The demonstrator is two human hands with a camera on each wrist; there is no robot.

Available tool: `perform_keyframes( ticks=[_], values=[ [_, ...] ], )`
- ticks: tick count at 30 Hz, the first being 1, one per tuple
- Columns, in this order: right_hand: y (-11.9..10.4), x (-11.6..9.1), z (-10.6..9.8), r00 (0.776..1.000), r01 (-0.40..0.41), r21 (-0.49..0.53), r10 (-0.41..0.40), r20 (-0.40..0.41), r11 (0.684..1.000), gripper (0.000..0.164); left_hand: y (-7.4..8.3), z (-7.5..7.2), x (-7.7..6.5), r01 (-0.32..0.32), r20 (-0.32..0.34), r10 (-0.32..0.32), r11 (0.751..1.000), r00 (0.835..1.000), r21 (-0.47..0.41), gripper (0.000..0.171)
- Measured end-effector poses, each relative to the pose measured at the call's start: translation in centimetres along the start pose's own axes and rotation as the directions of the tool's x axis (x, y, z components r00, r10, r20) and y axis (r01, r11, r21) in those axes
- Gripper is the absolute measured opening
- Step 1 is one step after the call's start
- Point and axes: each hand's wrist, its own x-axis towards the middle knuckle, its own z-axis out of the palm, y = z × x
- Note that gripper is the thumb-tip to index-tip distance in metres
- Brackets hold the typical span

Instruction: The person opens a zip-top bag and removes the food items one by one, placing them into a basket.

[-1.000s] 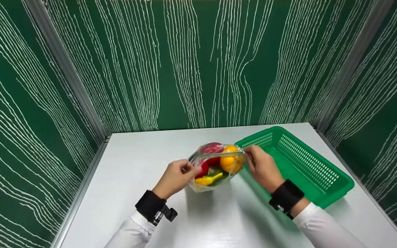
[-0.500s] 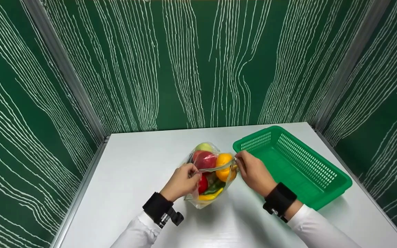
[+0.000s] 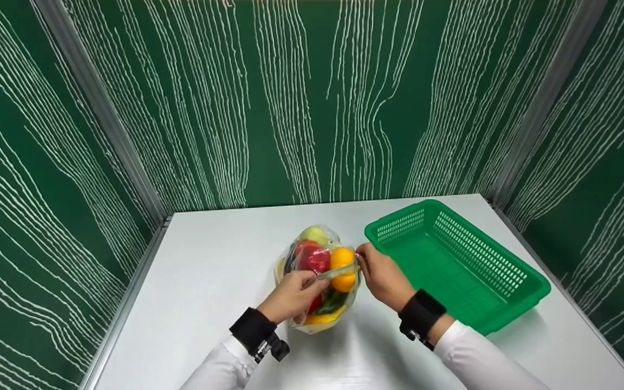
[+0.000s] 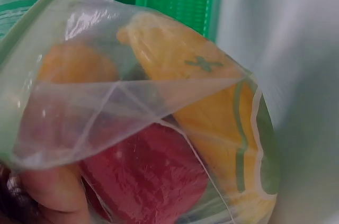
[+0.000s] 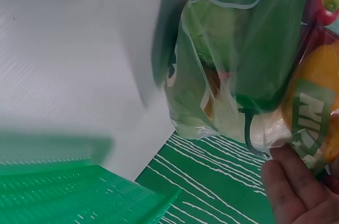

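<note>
Over the white table hangs a clear plastic zip bag (image 3: 359, 283) full of fruit and vegetables. Inside show a pale green round fruit (image 3: 313, 234), a red fruit (image 3: 317, 260), a yellow-orange piece (image 3: 342, 258) and a long yellow piece (image 3: 325, 317) low down. My left hand (image 3: 290, 295) pinches the near left part of the bag's mouth between thumb and fingers. My right hand (image 3: 381, 273) pinches the right end of the mouth. In the right wrist view a dark green pepper (image 5: 270, 49) presses against the film, beside the right fingers (image 5: 286, 181).
A green plastic basket (image 3: 507, 246) with slotted sides stands to the right on the white table (image 3: 225, 244), next to the right hand. Green walls (image 3: 268, 97) with white wavy lines enclose the table at the back and sides.
Both hands have shifted left and slightly nearer with the bag, away from the basket. The bag has turned, so the pale green fruit at its far end now shows.
</note>
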Motion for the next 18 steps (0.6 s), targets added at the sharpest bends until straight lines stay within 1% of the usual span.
perform_keyframes(
  ticks=[2, 5, 9, 12, 15, 17, 18],
  values=[
    [-0.1, 0.3, 0.4, 1.0, 0.009, -0.008, -0.009, -0.004, 1.0, 0.005, 0.1, -0.1, 0.0, -0.035, 0.011, 0.035, 0.999, 0.999, 0.008, 0.038],
    [0.0, 0.7, 1.1, 1.0, 0.019, -0.026, -0.019, -0.007, 0.999, 0.006, 0.5, 0.1, -0.1, -0.078, 0.007, 0.078, 0.996, 0.997, 0.041, 0.032],
    [0.0, 1.3, 1.9, 1.0, -0.002, -0.037, 0.002, 0.008, 0.999, 0.006, 1.2, 0.5, 0.2, -0.089, -0.009, 0.09, 0.991, 0.996, 0.096, 0.033],
    [0.3, 1.5, 2.2, 0.999, -0.032, -0.051, 0.034, 0.033, 0.998, 0.007, 1.1, 0.3, 0.7, -0.079, 0.022, 0.078, 0.995, 0.997, 0.056, 0.039],
    [0.7, 1.2, 2.2, 0.997, -0.056, -0.085, 0.06, 0.044, 0.995, 0.009, 0.8, 0.1, 1.4, -0.094, 0.043, 0.094, 0.995, 0.995, -0.017, 0.044],
    [0.9, 0.9, 2.1, 0.997, -0.068, -0.104, 0.072, 0.034, 0.992, 0.01, 0.7, 0.1, 1.8, -0.101, 0.028, 0.103, 0.992, 0.994, -0.073, 0.045],
    [0.9, 0.9, 1.9, 0.997, -0.074, -0.114, 0.077, 0.022, 0.991, 0.01, 0.7, 0.1, 2.0, -0.117, 0.001, 0.118, 0.99, 0.993, -0.079, 0.045]
  ],
)
